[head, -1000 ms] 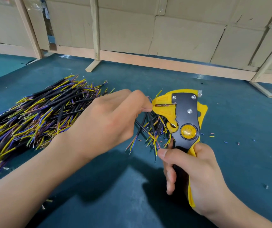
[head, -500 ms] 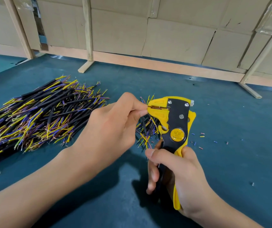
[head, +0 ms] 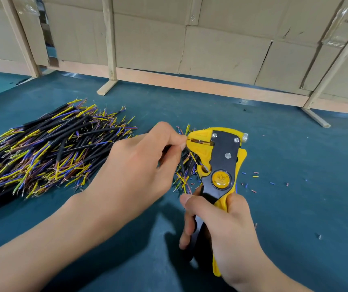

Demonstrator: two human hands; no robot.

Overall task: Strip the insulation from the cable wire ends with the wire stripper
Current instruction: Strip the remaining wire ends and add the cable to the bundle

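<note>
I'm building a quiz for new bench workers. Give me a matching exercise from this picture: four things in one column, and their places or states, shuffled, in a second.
Things:
1. left hand
2. right hand
3. cable pile
4. insulation bits

Places or states:
A. scattered on the mat right of the stripper
B. grips the stripper's handles
C. heaped on the mat at left
D. pinches a wire at the stripper's head

Pairs: 1-D, 2-B, 3-C, 4-A
</note>
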